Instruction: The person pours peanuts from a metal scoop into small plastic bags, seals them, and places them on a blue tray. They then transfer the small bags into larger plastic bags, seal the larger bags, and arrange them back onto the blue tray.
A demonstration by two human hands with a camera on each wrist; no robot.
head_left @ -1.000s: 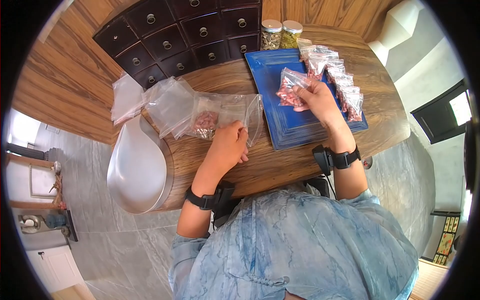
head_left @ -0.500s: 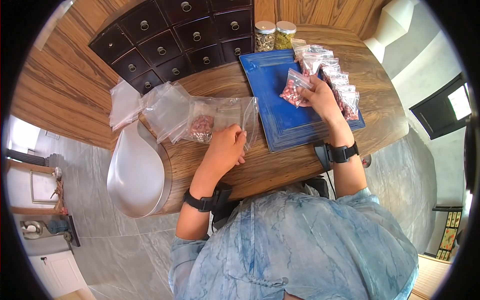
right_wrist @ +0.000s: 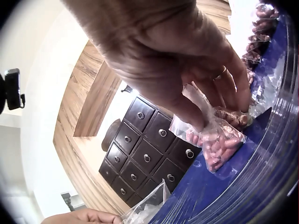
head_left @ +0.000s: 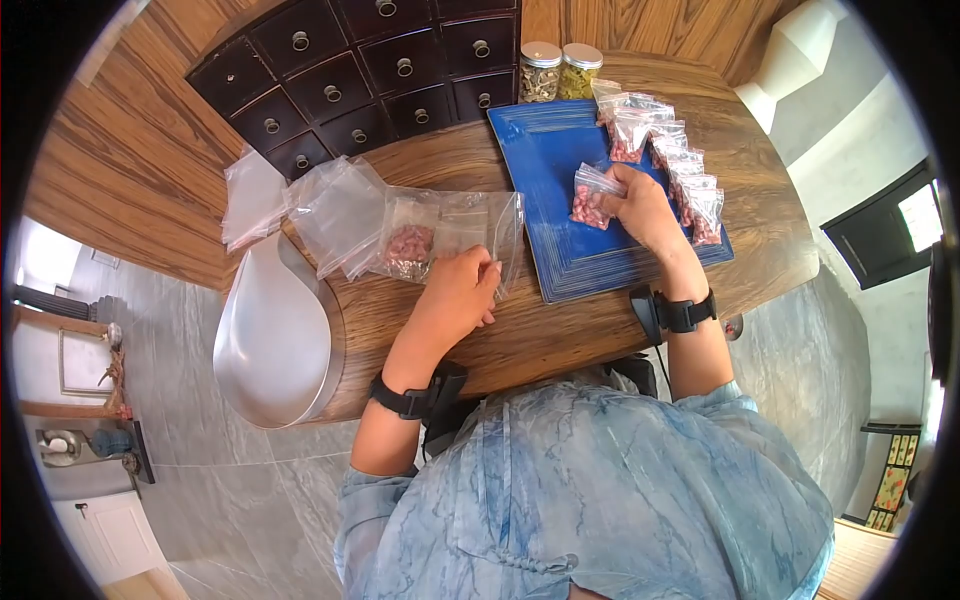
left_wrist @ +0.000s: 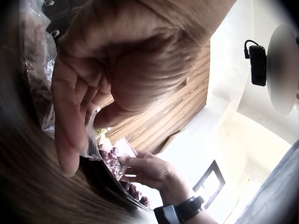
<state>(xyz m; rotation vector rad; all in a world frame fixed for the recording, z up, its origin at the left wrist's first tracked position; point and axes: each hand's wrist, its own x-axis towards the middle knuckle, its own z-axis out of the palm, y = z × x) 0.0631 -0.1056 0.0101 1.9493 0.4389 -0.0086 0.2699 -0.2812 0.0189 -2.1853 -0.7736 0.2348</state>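
Observation:
My right hand pinches a small clear zip bag of pinkish-red peanuts between thumb and fingers. In the right wrist view the filled bottom of that bag hangs close over the blue tray, its top crumpled under the thumb. My left hand pinches the edge of a large clear zip bag lying on the table; the left wrist view shows its plastic between thumb and fingers. Inside the large bag, toward its left end, lie small packets of the same peanuts.
Several filled small bags stand in rows along the right of the blue tray. Two lidded jars and a dark drawer cabinet stand behind. More clear bags and a metal scoop-shaped pan lie left.
The small bag in my right hand has come down and toward me over the tray, and has turned more on edge. My left hand keeps its grip on the large bag.

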